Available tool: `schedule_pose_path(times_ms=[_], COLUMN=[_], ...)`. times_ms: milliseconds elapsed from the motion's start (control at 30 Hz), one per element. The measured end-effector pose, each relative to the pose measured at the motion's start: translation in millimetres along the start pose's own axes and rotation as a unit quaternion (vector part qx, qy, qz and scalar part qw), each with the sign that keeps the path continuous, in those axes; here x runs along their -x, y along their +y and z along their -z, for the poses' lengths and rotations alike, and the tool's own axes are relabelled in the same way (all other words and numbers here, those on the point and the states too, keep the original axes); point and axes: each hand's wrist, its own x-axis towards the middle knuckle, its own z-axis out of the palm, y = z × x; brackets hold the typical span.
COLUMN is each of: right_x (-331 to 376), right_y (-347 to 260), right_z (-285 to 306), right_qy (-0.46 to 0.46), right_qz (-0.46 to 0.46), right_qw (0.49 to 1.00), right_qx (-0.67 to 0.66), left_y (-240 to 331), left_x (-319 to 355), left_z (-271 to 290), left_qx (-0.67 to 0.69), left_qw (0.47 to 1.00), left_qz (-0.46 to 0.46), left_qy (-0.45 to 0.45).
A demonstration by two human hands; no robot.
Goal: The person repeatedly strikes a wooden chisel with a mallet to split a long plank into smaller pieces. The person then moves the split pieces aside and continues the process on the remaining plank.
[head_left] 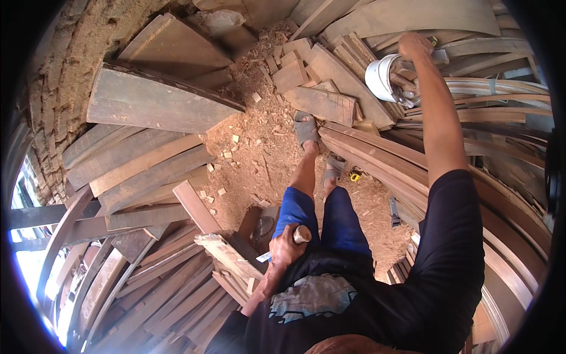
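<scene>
Far L, a rough wall [65, 65] rises behind stacked planks [141, 165], and a wide dark board [165, 100] juts out over a floor [259, 150] thick w/ shavings. Next, the worker's L hand [287, 246], low in front of blue shorts [345, 221], is closed firmly round a tool [302, 234] w/ a round wooden butt. The tool's long axis runs crosswise: butt toward the worker's R, a pale flat end poking from the fist on the L. Can't ID its kind from my spot; the fist hides the middle.

Center: gray sandals [305, 128] on the shavings, a small yellow item [355, 176] near them, long beams [383, 156] running off to the R.

Beyond, among boards, a white bucket [377, 76] holds wood pcs. & odds and ends, its mouth toward the worker's R. It's well apart from the L hand, ahead and R; the R hand [414, 46] is far nearer, right at the mouth's far edge, arm [442, 124] stretched out past it. The bucket's long axis looks slanted; can't say if it's truly upright. R fingers are curled, w/ a bit of yellow [434, 41] just beside the knuckles; whether they grip that, the rim or nothing, can't tell. Far R, more strips [489, 116], stacked lengthwise.
</scene>
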Motion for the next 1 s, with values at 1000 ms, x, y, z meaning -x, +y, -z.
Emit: schedule_pose_path(times_ms=[1000], right_x=[322.9], right_y=[92.6], right_z=[153.3], right_qy=[0.238], right_qz=[0.237], right_qw=[0.894], right_qx=[-0.296], left_y=[-11.7], left_x=[84.5], left_z=[-38.7], left_qx=[0.192], left_qw=[0.974], left_qz=[0.05], left_qy=[0.106])
